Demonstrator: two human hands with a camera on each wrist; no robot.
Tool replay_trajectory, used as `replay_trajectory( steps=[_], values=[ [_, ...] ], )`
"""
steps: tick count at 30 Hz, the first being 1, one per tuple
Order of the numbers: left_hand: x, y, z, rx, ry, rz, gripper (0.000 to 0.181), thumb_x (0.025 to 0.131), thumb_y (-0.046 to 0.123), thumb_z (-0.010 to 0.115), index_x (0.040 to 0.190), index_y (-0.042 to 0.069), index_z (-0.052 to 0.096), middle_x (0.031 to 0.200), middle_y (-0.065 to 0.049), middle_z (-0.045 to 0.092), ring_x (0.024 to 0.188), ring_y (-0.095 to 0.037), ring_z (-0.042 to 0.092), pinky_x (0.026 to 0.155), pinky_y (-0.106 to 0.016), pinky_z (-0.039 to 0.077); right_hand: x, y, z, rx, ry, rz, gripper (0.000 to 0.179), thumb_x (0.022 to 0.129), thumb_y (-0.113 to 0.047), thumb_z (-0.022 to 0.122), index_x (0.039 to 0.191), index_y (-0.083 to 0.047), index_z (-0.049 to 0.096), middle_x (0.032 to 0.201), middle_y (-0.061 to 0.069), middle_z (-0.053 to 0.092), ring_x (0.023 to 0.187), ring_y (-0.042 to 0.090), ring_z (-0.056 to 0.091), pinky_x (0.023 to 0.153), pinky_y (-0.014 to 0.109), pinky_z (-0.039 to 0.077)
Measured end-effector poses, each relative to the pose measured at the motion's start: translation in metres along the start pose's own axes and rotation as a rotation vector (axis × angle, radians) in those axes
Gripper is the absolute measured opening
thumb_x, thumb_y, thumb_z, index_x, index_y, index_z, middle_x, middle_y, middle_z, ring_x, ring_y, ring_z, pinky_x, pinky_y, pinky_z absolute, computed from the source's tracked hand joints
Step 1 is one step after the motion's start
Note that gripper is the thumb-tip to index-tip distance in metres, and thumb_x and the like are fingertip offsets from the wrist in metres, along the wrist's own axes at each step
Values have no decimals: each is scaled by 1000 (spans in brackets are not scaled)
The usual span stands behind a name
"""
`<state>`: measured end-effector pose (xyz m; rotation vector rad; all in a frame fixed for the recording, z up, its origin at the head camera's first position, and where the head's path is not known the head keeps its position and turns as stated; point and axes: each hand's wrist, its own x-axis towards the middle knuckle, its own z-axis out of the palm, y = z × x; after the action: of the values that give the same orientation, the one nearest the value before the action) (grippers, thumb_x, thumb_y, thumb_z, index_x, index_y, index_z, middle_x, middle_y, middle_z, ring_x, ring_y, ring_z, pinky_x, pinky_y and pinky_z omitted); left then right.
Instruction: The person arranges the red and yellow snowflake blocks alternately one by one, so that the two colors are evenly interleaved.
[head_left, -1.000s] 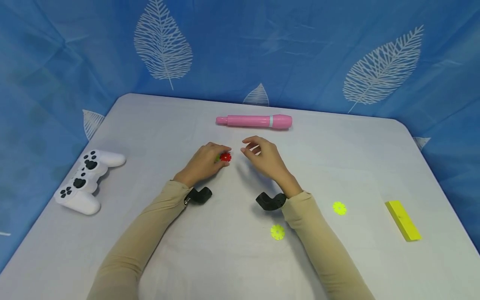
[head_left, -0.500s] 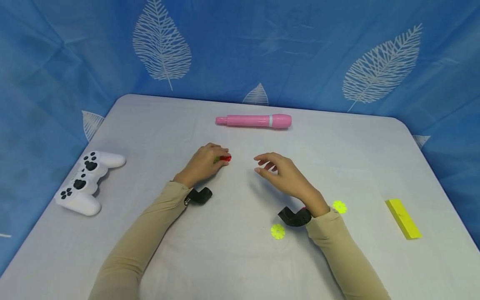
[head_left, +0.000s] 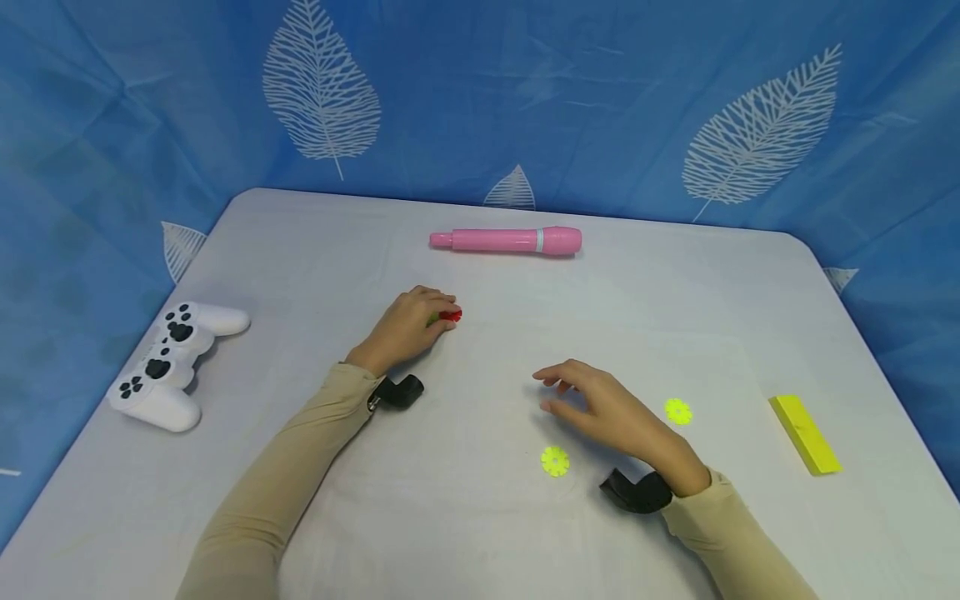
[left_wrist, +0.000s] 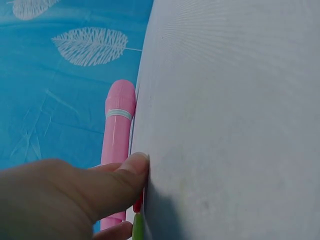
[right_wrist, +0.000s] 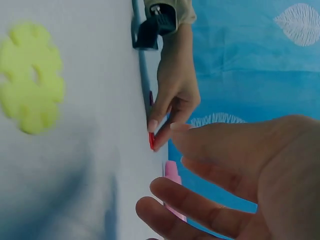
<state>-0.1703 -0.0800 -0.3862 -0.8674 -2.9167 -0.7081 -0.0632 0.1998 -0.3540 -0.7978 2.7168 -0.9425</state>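
My left hand [head_left: 407,329] rests low on the tabletop, thumb and fingers around a red flower-shaped disc [head_left: 453,316]. A green piece [left_wrist: 138,227] sits against the red one, mostly covered by the fingers. To the right, my right hand [head_left: 606,410] hovers above the cloth, fingers spread in a loose curve around nothing. Just below its fingertips in the head view lies a yellow-green flower disc [head_left: 555,469], which shows large in the right wrist view. A second flower disc [head_left: 678,419] of that colour lies beyond the back of this hand.
A pink toy microphone [head_left: 495,241] lies along the far side of the white table [head_left: 420,517]. At the left edge is a white game controller [head_left: 161,372], and at the right a yellow block [head_left: 806,435]. A blue leaf-print curtain [head_left: 585,100] hangs behind.
My right hand has drawn away from the left, rightward and toward me, to near the closer yellow-green disc. The left hand stays in place, its fingers slightly lower over the red disc.
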Motion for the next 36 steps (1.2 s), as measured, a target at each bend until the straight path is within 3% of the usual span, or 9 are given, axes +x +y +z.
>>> replay_trajectory(
  steps=[5, 12, 19, 36],
  values=[
    [0, 1, 1, 13, 0, -6, 25, 87, 20, 59, 109, 10, 67, 120, -7, 61, 114, -27, 53, 97, -44, 41, -14, -2, 1, -43, -17, -1, 35, 83, -20, 65, 117, -15, 57, 104, -4, 62, 88, 10, 56, 77, 30, 48],
    [0, 0, 1, 2, -4, -5, 24, 88, 20, 59, 109, 10, 67, 121, -8, 61, 114, -27, 52, 98, -44, 40, -27, -10, -2, -94, -120, 74, 45, 80, -24, 68, 122, -17, 54, 103, -7, 58, 88, 7, 54, 76, 25, 46],
    [-1, -1, 1, -3, -1, -5, 25, 88, 20, 59, 109, 10, 67, 121, -7, 61, 115, -27, 52, 99, -44, 39, -40, -9, 5, -131, -130, 70, 53, 77, -30, 70, 124, -17, 51, 97, -10, 51, 84, 3, 49, 73, 22, 44],
    [-1, -2, 2, 11, -3, -7, 25, 89, 21, 58, 110, 11, 66, 122, -6, 60, 116, -26, 51, 99, -44, 39, -50, -16, 34, -320, 62, 58, 46, 70, -36, 75, 109, -17, 60, 97, -5, 50, 81, 4, 44, 72, 23, 40]
  ],
)
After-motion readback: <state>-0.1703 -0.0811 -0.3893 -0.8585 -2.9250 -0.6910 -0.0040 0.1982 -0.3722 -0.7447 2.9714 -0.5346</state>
